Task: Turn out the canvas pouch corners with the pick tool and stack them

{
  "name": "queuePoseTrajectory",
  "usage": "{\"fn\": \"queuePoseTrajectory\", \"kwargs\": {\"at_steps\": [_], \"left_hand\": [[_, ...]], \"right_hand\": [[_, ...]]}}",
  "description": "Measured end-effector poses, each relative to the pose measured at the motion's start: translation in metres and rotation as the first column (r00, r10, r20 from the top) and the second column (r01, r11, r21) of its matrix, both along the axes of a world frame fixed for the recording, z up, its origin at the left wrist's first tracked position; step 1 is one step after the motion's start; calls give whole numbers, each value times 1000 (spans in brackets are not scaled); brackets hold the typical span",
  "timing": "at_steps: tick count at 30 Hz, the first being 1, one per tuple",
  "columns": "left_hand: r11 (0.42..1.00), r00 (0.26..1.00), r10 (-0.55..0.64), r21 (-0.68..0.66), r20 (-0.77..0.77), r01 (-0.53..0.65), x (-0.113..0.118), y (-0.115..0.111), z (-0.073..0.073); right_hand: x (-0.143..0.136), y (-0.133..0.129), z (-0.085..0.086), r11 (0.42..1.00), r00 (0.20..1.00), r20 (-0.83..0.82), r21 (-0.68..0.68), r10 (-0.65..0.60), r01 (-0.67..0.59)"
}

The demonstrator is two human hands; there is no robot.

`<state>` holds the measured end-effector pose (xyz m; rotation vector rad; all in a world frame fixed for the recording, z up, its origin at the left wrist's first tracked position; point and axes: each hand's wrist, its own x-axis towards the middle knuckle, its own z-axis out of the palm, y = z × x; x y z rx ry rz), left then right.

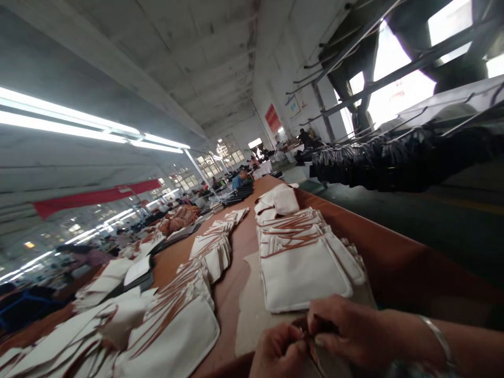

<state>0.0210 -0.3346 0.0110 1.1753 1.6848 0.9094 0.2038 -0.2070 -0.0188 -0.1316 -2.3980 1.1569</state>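
Observation:
At the bottom of the head view, my left hand (279, 350) is closed, its thumb and fingers pinching. My right hand (348, 328) is closed just beside it, with a silvery band around the wrist. Both hands grip a brown-edged piece (313, 344); a thin shiny line shows between the fingers, too small to name. Most of this piece is hidden by the hands and the frame's edge. Directly beyond them lies a fanned stack of off-white bag panels (303, 270) with brown trim, resting partly on a beige sheet (250, 310).
A long row of similar off-white panels (185, 331) runs along the left of the brown-covered table (230, 294). More pale pieces (137, 270) and a brown heap (179, 218) lie farther left. Dark items hang from a rack (366, 163) at right. A person in blue (239, 180) is farther back.

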Motion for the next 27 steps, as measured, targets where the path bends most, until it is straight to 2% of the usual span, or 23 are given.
{"fn": "queuePoseTrajectory", "kwargs": {"at_steps": [2,4,6,7,8,10,11,12,13,15,16,18,20,22,27], "left_hand": [[1000,1000,-10,6,11,10,2,3,-5],[1000,1000,-13,-2,0,13,6,3,-4],[1000,999,-29,-12,-39,29,11,3,2],[999,997,-44,-8,-62,43,13,2,5],[998,995,-61,3,-76,61,15,2,8],[995,993,-92,32,-78,95,18,1,11],[994,993,-100,41,-58,103,19,1,12],[994,994,-102,44,-31,104,19,0,12],[994,995,-99,40,-6,99,19,-1,11],[996,997,-79,32,7,79,16,-3,8],[997,998,-69,31,9,68,15,-4,7],[998,998,-56,35,17,55,12,-7,5],[998,998,-54,36,40,52,11,-9,6],[998,998,-57,32,32,56,12,-11,10],[994,989,-67,81,-130,78,14,-14,16]], "right_hand": [[-1,-1,-8,953,997,-64,302,50,-28],[-6,-5,-16,853,993,-82,522,79,-25],[-10,-9,-22,782,995,-86,623,59,7],[-12,-10,-22,779,996,-85,627,37,25],[-14,-11,-21,803,997,-75,595,6,40],[-16,-10,-13,916,998,-31,396,-61,68],[-16,-8,-7,974,997,23,218,-71,64],[-16,-5,0,999,995,95,3,-43,43],[-15,-1,6,975,986,165,-220,21,16],[-14,5,16,822,950,246,-568,192,-19],[-13,7,19,744,934,249,-667,255,-25],[-12,8,21,656,936,210,-754,283,-30],[-12,7,20,629,949,177,-777,262,-29],[-12,4,18,634,958,164,-773,235,-23],[-15,1,10,688,957,115,-718,268,-107]]}}
